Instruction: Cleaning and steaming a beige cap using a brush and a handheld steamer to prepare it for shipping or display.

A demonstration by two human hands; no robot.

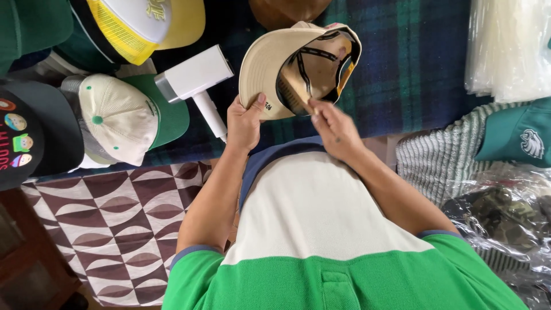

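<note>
My left hand (245,121) grips the brim of a beige cap (265,63), thumb on its underside. The cap is turned upside down, so its inside with dark seam tape and a mesh back faces me. My right hand (333,127) pinches a thin flat piece at the cap's inner edge, by the sweatband. Both hands hold the cap up above a dark blue and green plaid cloth (413,69).
A white hand-held appliance (198,80) lies left of the cap. Caps lie around: cream and green (123,117), black with cartoon patches (28,135), yellow mesh (143,23), teal (519,138). Clear plastic bags (508,46) sit at right, a bagged camouflage cap (499,215) below.
</note>
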